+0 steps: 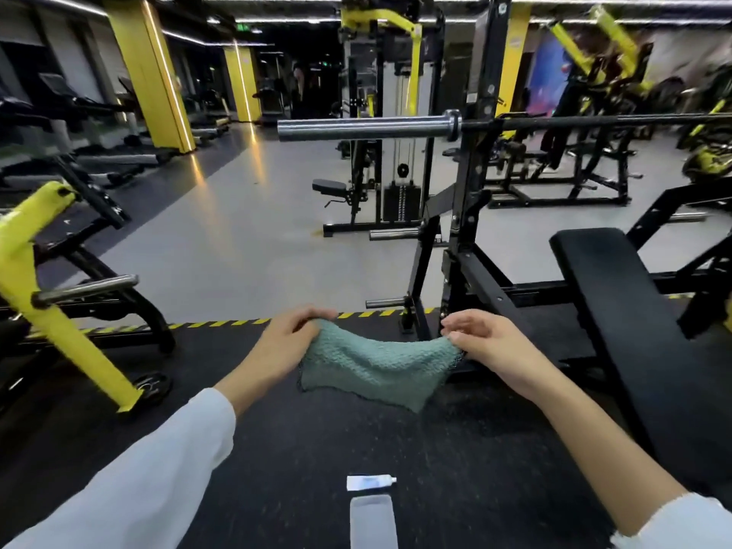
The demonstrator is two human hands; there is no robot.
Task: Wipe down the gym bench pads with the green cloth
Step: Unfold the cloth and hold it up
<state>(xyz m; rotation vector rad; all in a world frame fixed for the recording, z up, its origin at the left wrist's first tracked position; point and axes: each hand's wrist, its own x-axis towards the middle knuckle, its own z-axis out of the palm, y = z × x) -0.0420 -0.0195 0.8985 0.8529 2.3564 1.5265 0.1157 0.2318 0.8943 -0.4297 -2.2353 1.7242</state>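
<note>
A green cloth (pixel 376 364) hangs spread out in the air between my two hands, over the dark rubber floor. My left hand (pixel 285 342) pinches its left top corner and my right hand (pixel 491 342) pinches its right top corner. The long black bench pad (pixel 633 330) lies to my right, running from mid-right down to the lower right, about a hand's width from my right hand. Neither the cloth nor my hands touch the pad.
A black rack (pixel 471 215) with a steel barbell (pixel 368 128) stands just beyond my hands. A yellow machine arm (pixel 51 295) slants at the left. On the floor below lie a small white tube (pixel 370 482) and a pale flat object (pixel 372 523).
</note>
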